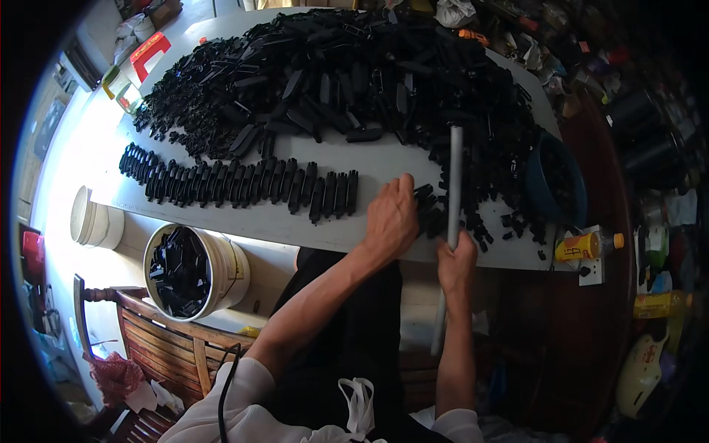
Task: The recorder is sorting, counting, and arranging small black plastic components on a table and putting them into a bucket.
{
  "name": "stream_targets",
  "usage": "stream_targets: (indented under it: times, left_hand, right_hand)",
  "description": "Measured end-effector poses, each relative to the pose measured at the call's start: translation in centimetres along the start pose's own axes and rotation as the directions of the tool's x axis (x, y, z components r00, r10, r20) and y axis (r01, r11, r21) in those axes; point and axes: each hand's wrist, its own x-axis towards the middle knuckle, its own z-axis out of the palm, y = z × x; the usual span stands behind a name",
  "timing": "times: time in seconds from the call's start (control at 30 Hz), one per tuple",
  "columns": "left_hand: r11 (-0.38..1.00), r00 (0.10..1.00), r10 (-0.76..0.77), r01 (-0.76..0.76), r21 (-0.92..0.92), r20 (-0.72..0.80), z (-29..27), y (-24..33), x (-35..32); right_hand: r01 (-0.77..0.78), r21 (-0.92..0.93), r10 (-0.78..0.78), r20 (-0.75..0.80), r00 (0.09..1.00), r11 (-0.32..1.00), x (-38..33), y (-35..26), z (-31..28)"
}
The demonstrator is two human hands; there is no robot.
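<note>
Head view: left hand (pixel 391 218) flat on small black plastic parts (pixel 427 207), fingers stretched, gripping nothing, just left of the grey metal rod (pixel 455 177). Right hand (pixel 456 260) closed around the rod's lower part, rod upright across the white counter (pixel 295 221) edge. Better to press the parts snug against the rod, keeping the rod straight. Left of the rod, a neat row of black parts (pixel 244 183); farther lower left, white bucket (pixel 235 269).

A grey tube (pixel 455 184) is gripped upright by the right hand (pixel 457 260) at the white table's (pixel 295 221) near edge; black plastic parts (pixel 427 207) beside it are touched by the left hand (pixel 391 218), a row of black pieces (pixel 244 182) being laid leftwards
</note>
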Motion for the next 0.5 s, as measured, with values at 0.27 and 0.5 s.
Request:
stream_targets:
  times: [0.27, 0.5]
  left_hand:
    - [0.999, 0.999, -0.019, 0.017, 0.038, 0.049, 0.4, 1.3, -1.5]
    - [1.0, 0.999, -0.021, 0.02, -0.019, -0.033, 0.5, 1.1, -2.7]
  right_hand:
    - [-0.017, 0.111, 0.017, -0.001, 1.0, 0.994, 1.2, -1.0, 1.2]
    - [0.158, 0.052, -0.152, -0.102, 0.983, 0.986, 0.7, -0.9, 2.3]
